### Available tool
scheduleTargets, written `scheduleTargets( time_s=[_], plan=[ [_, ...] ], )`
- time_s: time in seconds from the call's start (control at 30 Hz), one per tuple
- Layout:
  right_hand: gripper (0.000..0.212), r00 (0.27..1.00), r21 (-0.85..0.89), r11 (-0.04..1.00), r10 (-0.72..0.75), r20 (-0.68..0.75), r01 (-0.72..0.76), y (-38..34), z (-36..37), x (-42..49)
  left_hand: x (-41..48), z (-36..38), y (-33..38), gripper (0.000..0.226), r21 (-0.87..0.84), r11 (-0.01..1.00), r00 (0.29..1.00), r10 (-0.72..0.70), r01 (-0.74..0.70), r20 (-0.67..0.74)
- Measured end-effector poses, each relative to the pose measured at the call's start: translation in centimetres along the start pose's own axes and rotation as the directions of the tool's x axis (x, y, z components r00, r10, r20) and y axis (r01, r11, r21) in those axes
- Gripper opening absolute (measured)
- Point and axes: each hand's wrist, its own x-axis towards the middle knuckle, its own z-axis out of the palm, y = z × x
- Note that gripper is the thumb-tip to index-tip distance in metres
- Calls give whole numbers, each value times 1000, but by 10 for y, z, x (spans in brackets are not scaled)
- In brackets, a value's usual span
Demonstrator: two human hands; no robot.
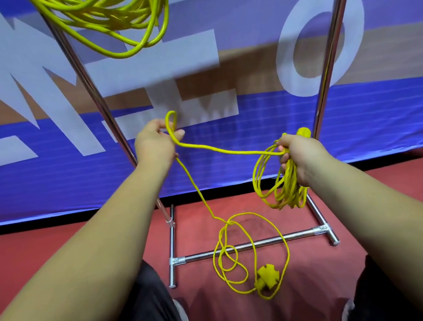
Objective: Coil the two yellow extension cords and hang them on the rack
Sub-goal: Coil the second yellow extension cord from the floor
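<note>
Coiling the second cord [230,151] before the rack [299,234], the right hand [300,159] grips gathered loops [287,188], the left hand [153,143] pinches slack to lay across next, the rest lying at the rack's foot.

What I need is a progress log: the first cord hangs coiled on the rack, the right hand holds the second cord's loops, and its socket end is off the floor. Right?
Not quite: the head view shows the socket end lying on the floor among loose loops. The first cord does hang coiled on the rack, and the right hand holds loops of the second cord.
</note>
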Motion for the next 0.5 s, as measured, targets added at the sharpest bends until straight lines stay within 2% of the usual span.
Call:
scheduleTargets(
  time_s=[0.07, 0.13, 0.17, 0.23, 0.3, 0.33, 0.37, 0.4, 0.43, 0.47, 0.5],
  plan=[
    [15, 999, -7, 1000, 26, 19, -26, 1, 1, 0, 11, -6, -7, 15, -126, 991, 997, -48, 39, -62],
    [8, 999, 7, 999, 41, 6, -41, 2, 0, 0, 21, -15, -12, 13, -335, 938, 988, -128, 90, -92],
    [6, 999, 12, 999, 40, -10, -40, 3, -1, 1, 24, -21, -14, 12, -382, 921, 985, -130, 76, -116],
    [7, 998, 16, 1000, 21, -52, -20, 4, -2, 0, 32, -32, -15, 18, -305, 952, 977, -71, 8, -199],
    [15, 994, -13, 999, -43, -97, 42, 6, -4, 0, 34, -39, -10, 19, -130, 988, 977, 60, -88, -206],
    [18, 989, -35, 996, -84, -117, 81, 6, -4, 0, 34, -40, -8, 18, 45, 983, 968, 185, -180, -168],
    [19, 984, -48, 992, -123, -128, 117, 6, -4, 0, 32, -40, -7, 24, 232, 924, 943, 326, -305, -60],
    [19, 981, -45, 988, -149, -125, 145, 6, -4, 0, 28, -38, -6, 34, 399, 821, 911, 396, -408, 115],
    [18, 980, -28, 986, -164, -112, 162, 5, -4, 0, 23, -35, -5, 41, 492, 723, 874, 387, -485, 293],
    [17, 981, -4, 985, -171, -91, 171, 4, -3, 0, 17, -32, -7, 44, 560, 635, 838, 305, -533, 452],
    [16, 983, 24, 985, -169, -67, 171, 3, -3, 1, 10, -28, -13, 46, 614, 565, 804, 162, -551, 573]
  ],
)
